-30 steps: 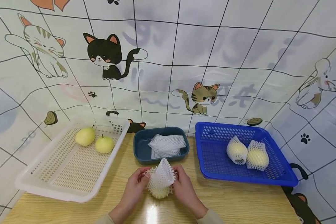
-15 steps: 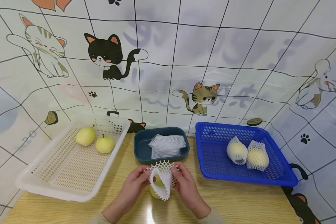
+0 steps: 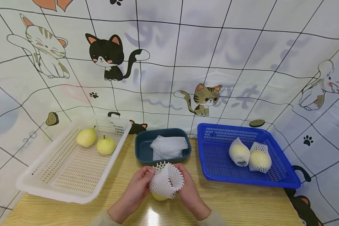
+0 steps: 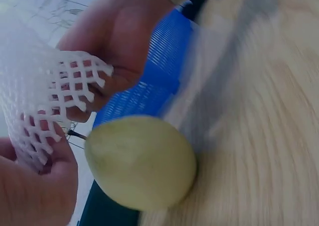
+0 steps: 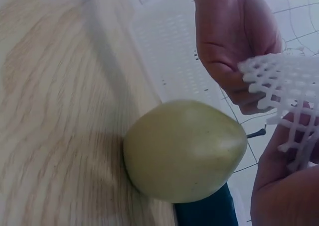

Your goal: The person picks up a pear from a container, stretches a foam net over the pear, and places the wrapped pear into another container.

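Note:
A white foam fruit net (image 3: 166, 180) is held between my two hands, its mesh edge folded and spread. My left hand (image 3: 138, 185) pinches its left side, and my right hand (image 3: 188, 191) grips the right side. Beneath the net a yellow-green pear (image 3: 159, 197) stands on the wooden table, mostly covered in the head view. Both wrist views show the pear (image 4: 142, 164) bare, its stem pointing toward the net (image 5: 294, 86), which is apart from it.
A white basket (image 3: 73, 179) with two bare pears stands left. Behind the hands, a dark teal tray (image 3: 142, 150) holds more foam nets (image 3: 169, 147). A blue basket (image 3: 214, 160) at right contains two net-wrapped pears (image 3: 260, 158).
The net has been turned and reshaped between the hands: first peaked over the pear, then opened wide with the pear showing through, now folded over above it. Both hands stay near the same spot.

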`<state>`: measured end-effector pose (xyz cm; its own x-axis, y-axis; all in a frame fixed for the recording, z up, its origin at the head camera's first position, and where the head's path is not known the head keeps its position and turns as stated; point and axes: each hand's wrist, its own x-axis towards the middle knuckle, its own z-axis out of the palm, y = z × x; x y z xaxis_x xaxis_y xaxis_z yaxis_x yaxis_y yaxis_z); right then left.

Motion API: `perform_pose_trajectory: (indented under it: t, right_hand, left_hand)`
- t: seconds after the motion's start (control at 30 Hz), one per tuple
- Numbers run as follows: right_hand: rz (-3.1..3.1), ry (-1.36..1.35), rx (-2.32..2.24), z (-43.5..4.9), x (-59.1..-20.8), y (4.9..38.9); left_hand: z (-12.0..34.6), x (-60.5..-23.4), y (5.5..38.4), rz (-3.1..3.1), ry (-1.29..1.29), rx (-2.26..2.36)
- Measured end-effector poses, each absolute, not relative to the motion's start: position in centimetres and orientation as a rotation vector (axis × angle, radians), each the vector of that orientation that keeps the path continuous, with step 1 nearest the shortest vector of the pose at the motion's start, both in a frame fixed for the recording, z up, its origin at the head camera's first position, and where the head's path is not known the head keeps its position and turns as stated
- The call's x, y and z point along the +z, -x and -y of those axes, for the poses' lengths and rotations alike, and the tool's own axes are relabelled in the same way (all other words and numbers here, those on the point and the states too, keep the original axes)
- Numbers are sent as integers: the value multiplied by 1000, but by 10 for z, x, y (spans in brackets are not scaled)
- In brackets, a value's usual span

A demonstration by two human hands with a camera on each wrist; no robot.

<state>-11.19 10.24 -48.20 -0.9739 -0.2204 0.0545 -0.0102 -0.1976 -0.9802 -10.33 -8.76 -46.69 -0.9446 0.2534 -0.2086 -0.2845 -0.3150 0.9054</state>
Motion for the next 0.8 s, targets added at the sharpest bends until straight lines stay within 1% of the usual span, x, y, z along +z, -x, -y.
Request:
perform_pose_trajectory:
  t: [0.13, 0.37, 0.67, 0.8]
  right_hand:
    - [-2071, 225, -2177, -103, -489, 114]
    - [-2060, 231, -2071, -107, -500, 118]
    - [-2314, 168, -1839, -107, -504, 122]
    - [-2379, 181, -1774, -107, -506, 123]
  left_hand:
    - [85, -475, 103, -1816, 136, 2245]
    - [84, -494, 103, -2071, 159, 2153]
    - [87, -508, 108, -2147, 193, 2067]
    - [88, -512, 108, -2155, 199, 2032]
